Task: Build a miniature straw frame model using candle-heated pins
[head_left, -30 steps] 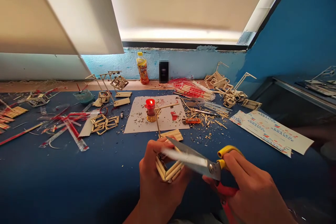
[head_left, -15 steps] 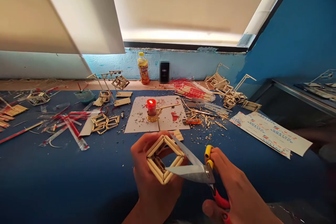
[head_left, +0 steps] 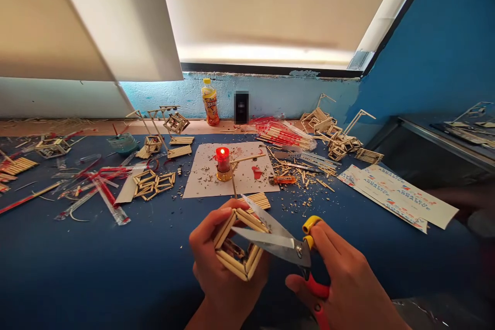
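Observation:
My left hand (head_left: 228, 278) is closed around a small square frame of pale wooden sticks (head_left: 225, 229), with dark marks showing at its joints and inside. In my right hand (head_left: 344, 273) is a pair of scissors (head_left: 296, 252) with red and yellow handles. Its blades are parted and lie over the upper right of the stick frame; whether they touch it I cannot tell. Just beyond my hands a flat panel of sticks (head_left: 258, 201) rests on the table. Behind it a lit red candle (head_left: 223, 160) stands on a littered white sheet (head_left: 197, 185).
An orange lighter (head_left: 284, 180) lies right of the candle, near scattered stick bits. Printed cards (head_left: 402, 196) are at the right. Stick structures (head_left: 153, 184) and plastic wrappers (head_left: 110, 196) cover the left. A drink bottle (head_left: 211, 103) stands by the wall.
The scissor blades have come closer together and swung so their tips point more to the upper left. The stick frame has tilted and dropped slightly in my left hand.

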Demonstrator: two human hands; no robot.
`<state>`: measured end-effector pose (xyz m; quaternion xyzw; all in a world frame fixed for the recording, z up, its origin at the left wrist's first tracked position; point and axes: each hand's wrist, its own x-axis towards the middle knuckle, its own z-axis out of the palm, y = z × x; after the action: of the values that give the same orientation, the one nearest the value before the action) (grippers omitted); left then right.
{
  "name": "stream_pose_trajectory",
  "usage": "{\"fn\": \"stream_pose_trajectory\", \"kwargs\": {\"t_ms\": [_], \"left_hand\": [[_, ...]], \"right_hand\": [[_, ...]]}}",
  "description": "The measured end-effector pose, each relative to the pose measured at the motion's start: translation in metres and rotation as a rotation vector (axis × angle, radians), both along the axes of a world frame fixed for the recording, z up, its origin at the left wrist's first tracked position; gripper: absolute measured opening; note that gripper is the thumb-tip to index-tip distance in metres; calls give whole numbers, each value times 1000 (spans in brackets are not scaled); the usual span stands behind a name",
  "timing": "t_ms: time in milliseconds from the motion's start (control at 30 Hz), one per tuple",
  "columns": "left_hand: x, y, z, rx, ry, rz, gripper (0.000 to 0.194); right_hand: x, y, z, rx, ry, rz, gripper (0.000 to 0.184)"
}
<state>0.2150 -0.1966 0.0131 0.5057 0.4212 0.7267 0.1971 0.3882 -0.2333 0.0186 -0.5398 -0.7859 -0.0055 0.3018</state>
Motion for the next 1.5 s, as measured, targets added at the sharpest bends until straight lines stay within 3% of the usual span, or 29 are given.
{"fn": "stream_pose_trajectory", "kwargs": {"t_ms": [133, 267, 333, 433, 500, 567, 733, 867, 1167, 1300, 1500], "left_hand": [[4, 0, 4, -71, 44, 82, 66], [-1, 2, 8, -153, 24, 15, 62], [-9, 4, 14, -237, -14, -137, 56], [-26, 8, 26, -437, -73, -584, 55], [-37, 10, 34, -554, -127, -844, 60], [-45, 12, 41, -632, -174, -996, 63], [-52, 13, 50, -704, -164, -1210, 62], [-52, 14, 52, -714, -135, -1182, 52], [-44, 15, 55, -798, -192, -1077, 48], [-42, 17, 54, -774, -167, -1068, 47], [-40, 21, 47, -752, -135, -1017, 50]], "right_hand": [[-2, 0, -8, 45, 30, -47, 26], [-2, 4, -15, -55, 154, 2, 37], [5, 9, -14, -81, 186, 12, 42], [23, 17, -4, -119, 125, 76, 35], [35, 22, 7, -130, 36, 119, 42], [44, 27, 20, -122, -50, 141, 50], [46, 39, 46, -16, -208, 221, 54], [44, 45, 52, 4, -276, 238, 52], [51, 40, 43, 145, -364, 170, 39], [52, 38, 43, 244, -390, 134, 13], [52, 34, 41, 309, -404, 93, 24]]}}
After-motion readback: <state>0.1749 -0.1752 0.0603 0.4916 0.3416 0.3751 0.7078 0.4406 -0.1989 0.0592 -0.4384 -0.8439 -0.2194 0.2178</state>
